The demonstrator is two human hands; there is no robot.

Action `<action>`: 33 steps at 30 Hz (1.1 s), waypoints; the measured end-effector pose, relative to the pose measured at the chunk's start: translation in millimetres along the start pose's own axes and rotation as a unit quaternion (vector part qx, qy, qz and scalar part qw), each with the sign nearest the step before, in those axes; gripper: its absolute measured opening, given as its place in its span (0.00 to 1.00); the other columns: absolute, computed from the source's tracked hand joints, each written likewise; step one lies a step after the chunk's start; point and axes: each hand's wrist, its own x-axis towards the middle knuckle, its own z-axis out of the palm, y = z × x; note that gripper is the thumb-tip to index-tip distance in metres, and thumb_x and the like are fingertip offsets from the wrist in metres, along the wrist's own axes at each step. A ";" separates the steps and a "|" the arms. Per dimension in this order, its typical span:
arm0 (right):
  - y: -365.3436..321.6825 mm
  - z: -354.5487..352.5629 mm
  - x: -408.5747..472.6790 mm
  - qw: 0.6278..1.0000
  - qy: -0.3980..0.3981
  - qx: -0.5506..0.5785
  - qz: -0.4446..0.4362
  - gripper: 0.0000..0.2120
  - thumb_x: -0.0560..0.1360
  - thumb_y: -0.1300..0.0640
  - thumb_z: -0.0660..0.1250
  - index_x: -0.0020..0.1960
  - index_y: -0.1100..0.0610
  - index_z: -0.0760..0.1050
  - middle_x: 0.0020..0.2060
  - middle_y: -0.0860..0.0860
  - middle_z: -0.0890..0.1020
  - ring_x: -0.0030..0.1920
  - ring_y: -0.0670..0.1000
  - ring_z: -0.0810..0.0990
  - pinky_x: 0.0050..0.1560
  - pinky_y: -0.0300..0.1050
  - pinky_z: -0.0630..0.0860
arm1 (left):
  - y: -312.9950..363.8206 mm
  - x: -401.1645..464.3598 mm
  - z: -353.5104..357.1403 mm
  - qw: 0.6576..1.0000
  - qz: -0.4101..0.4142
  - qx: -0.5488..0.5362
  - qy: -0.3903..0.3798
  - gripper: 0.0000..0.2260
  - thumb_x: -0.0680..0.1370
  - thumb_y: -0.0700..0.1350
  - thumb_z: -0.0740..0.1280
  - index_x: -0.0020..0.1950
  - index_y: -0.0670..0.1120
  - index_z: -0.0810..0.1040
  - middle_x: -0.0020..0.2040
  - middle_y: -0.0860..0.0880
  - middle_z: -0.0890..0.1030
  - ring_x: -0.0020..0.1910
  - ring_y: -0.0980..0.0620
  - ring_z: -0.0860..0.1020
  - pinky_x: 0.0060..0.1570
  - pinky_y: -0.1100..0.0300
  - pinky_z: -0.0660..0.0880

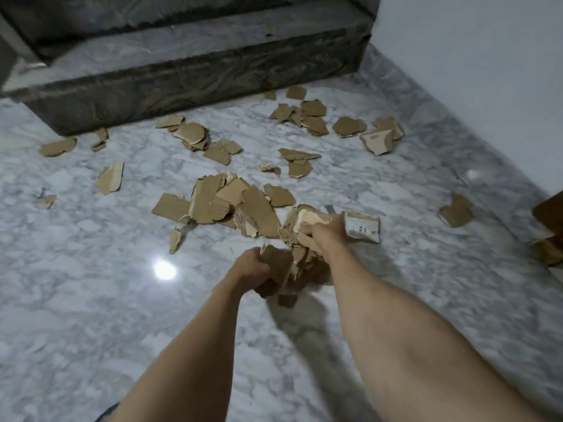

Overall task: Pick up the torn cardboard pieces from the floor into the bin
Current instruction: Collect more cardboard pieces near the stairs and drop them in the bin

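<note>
left hand (251,264) gripping cardboard pieces (275,266), right hand (320,231) clutching a bunch above floor (91,300), fingers hidden, more scattered beyond

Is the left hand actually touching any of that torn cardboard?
Touching. The head view shows the left hand with its fingers curled around a bunch of cardboard pieces, lifted above the marble floor.

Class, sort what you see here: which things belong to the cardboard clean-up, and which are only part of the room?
Belong to the job:
left hand, gripping cardboard pieces
right hand, gripping a cardboard bundle
torn cardboard pieces scattered on the floor

Only part of the room:
marble floor
dark stone step
white wall
</note>
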 end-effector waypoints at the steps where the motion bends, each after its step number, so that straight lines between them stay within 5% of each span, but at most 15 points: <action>1: -5.1 -2.4 12.8 1.000 -0.011 -0.013 0.013 0.43 0.71 0.62 0.77 0.78 0.59 0.57 0.73 0.57 0.70 0.70 0.59 0.71 0.60 0.46 0.72 | 4.5 4.3 8.8 1.000 0.009 0.008 -0.008 0.27 0.60 0.45 0.75 0.58 0.43 0.79 0.55 0.42 0.83 0.53 0.43 0.82 0.55 0.47 0.81; 3: -13.4 -5.2 28.3 0.995 -0.026 -0.089 0.031 0.48 0.70 0.61 0.78 0.80 0.61 0.52 0.74 0.59 0.68 0.72 0.60 0.69 0.67 0.52 0.72 | 8.5 6.0 29.4 0.998 0.007 0.053 -0.032 0.28 0.66 0.45 0.77 0.64 0.43 0.73 0.60 0.43 0.80 0.58 0.43 0.79 0.56 0.52 0.78; 8: -1.7 10.7 30.4 0.935 -0.022 -0.354 -0.006 0.41 0.67 0.48 0.80 0.73 0.58 0.65 0.67 0.57 0.77 0.66 0.59 0.76 0.54 0.45 0.73 | -9.3 -3.8 69.0 0.978 0.035 0.207 -0.008 0.26 0.74 0.49 0.72 0.68 0.46 0.65 0.59 0.40 0.79 0.56 0.40 0.79 0.56 0.49 0.78; 11: 2.0 14.1 29.5 0.934 0.034 -0.355 -0.016 0.46 0.65 0.51 0.82 0.76 0.54 0.62 0.73 0.59 0.67 0.72 0.61 0.66 0.68 0.53 0.70 | -16.0 0.5 66.3 0.980 0.031 0.197 0.003 0.21 0.74 0.47 0.70 0.65 0.46 0.69 0.58 0.42 0.80 0.56 0.40 0.79 0.55 0.49 0.78; 16: -16.2 -8.0 28.9 0.986 -0.037 -0.164 -0.019 0.45 0.68 0.59 0.80 0.78 0.61 0.60 0.72 0.57 0.71 0.69 0.60 0.73 0.67 0.56 0.74 | -17.7 5.6 50.7 0.992 0.000 0.120 -0.025 0.14 0.73 0.41 0.69 0.59 0.42 0.81 0.55 0.42 0.84 0.55 0.42 0.81 0.53 0.54 0.78; 20: -28.2 -49.7 28.4 0.999 0.017 0.050 -0.013 0.46 0.63 0.58 0.83 0.76 0.58 0.64 0.67 0.56 0.77 0.62 0.60 0.80 0.61 0.59 0.79 | -19.6 19.9 35.6 0.997 0.001 0.022 -0.076 0.23 0.57 0.46 0.73 0.50 0.40 0.85 0.49 0.42 0.85 0.52 0.42 0.82 0.54 0.50 0.81; 26: -21.2 -102.3 17.9 0.975 0.092 0.204 -0.007 0.32 0.66 0.62 0.81 0.64 0.58 0.70 0.56 0.59 0.82 0.52 0.61 0.84 0.54 0.64 0.81 | 13.3 34.6 18.2 0.993 0.075 -0.055 -0.066 0.17 0.66 0.44 0.66 0.53 0.40 0.82 0.46 0.43 0.82 0.45 0.43 0.80 0.39 0.55 0.78; 29: -6.2 -114.7 10.4 0.974 0.102 0.204 0.000 0.28 0.66 0.65 0.80 0.61 0.58 0.72 0.54 0.58 0.83 0.52 0.61 0.84 0.55 0.64 0.80 | 22.8 45.1 34.3 0.986 0.117 0.013 -0.115 0.19 0.63 0.47 0.72 0.52 0.43 0.82 0.51 0.42 0.85 0.51 0.41 0.83 0.49 0.45 0.82; 33: 14.2 -122.7 2.5 0.976 0.076 0.201 0.014 0.27 0.66 0.67 0.80 0.62 0.61 0.76 0.51 0.61 0.85 0.49 0.61 0.86 0.52 0.63 0.82 | 30.1 18.0 63.1 0.958 0.122 0.233 -0.116 0.31 0.73 0.49 0.72 0.72 0.44 0.64 0.62 0.40 0.80 0.59 0.39 0.79 0.54 0.50 0.76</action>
